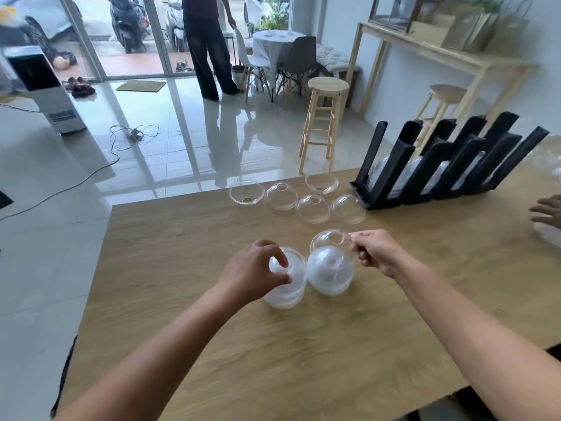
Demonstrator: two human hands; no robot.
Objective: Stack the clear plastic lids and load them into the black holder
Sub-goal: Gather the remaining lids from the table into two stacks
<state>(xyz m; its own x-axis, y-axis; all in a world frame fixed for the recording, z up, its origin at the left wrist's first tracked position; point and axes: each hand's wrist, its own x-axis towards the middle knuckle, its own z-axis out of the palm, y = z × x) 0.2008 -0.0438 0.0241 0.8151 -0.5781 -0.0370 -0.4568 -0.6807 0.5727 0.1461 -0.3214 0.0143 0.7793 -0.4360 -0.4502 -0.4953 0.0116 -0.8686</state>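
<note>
Two stacks of clear dome lids stand side by side at the middle of the wooden table (212,344). My left hand (253,273) grips the top of the left stack (288,294). My right hand (375,252) pinches the rim of a single clear lid (329,240), held tilted just above the right stack (331,275). Several loose lids (312,208) lie near the table's far edge, some upside down. The black holder (449,168) leans at the far right with lids inside its slots.
Another person's hand (549,211) reaches in at the right edge, beside more clear lids (549,238). Two wooden stools (326,117) stand beyond the table. A person stands by the glass doors. The table's left edge drops to a tiled floor.
</note>
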